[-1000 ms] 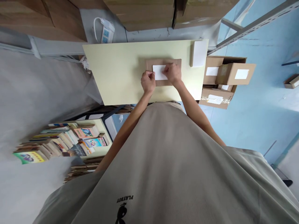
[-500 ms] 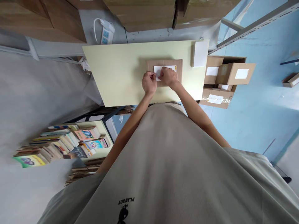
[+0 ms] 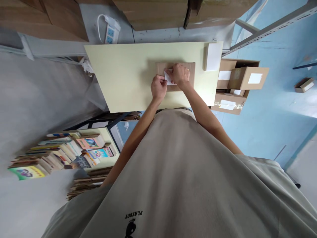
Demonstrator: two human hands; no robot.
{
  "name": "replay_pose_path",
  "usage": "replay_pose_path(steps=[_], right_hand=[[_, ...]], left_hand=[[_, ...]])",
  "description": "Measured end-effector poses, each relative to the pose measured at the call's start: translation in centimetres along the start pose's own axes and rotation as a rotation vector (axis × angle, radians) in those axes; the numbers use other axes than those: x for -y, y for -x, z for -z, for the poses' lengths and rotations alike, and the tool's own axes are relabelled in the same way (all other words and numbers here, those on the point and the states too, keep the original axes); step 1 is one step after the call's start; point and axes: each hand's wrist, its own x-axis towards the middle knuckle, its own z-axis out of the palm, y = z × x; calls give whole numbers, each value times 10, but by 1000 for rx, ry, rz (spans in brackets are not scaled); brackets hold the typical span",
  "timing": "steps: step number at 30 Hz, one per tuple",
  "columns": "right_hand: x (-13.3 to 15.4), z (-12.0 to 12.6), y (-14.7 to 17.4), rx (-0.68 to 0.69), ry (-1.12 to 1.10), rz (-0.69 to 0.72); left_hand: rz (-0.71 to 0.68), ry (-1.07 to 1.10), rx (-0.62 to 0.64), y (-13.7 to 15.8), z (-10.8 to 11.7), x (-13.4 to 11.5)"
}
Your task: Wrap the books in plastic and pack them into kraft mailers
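A flat brown cardboard package point(image 3: 160, 67) lies on the pale yellow tabletop, and on it is a white label point(image 3: 169, 80). My left hand point(image 3: 158, 87) has its fingers pinched together at the label's left edge, over the package's lower left corner. What sits between those fingertips is too small to make out. Lying across the label's right part, my right hand point(image 3: 180, 75) has its thumb stretched left and apart from the bent fingers. It hides much of the label, including most of a yellow mark on it.
The pale yellow tabletop point(image 3: 123, 76) bears a white stack of labels or a box point(image 3: 213, 57) at its right end. Beyond it are a power strip point(image 3: 112, 31) and large cartons point(image 3: 153, 15). Cardboard boxes point(image 3: 244, 77) stand to the right, books point(image 3: 59, 152) at lower left.
My right hand has shifted slightly right and up across the label, its thumb now stretched out to the left. My left hand stays at the label's left edge.
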Motion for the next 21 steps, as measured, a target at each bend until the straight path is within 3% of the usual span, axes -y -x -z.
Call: replay_pose_path(steps=[2,7,12,16,21], right_hand=[[-3,-5,-1,-14,58,-35],[-17,-22,-1,37,43,83],[-29,-20,-8,112,95,76],[-63,-8,2,-9,-27,3],[-139,3,45,-266,-127,-197]], left_hand=[[8,22,17,-3,2,4],[67,92,78,-14,10,14],[102,82,118,-25,12,20],[118,98,121,-27,8,20],[137,181,104,-34,18,28]])
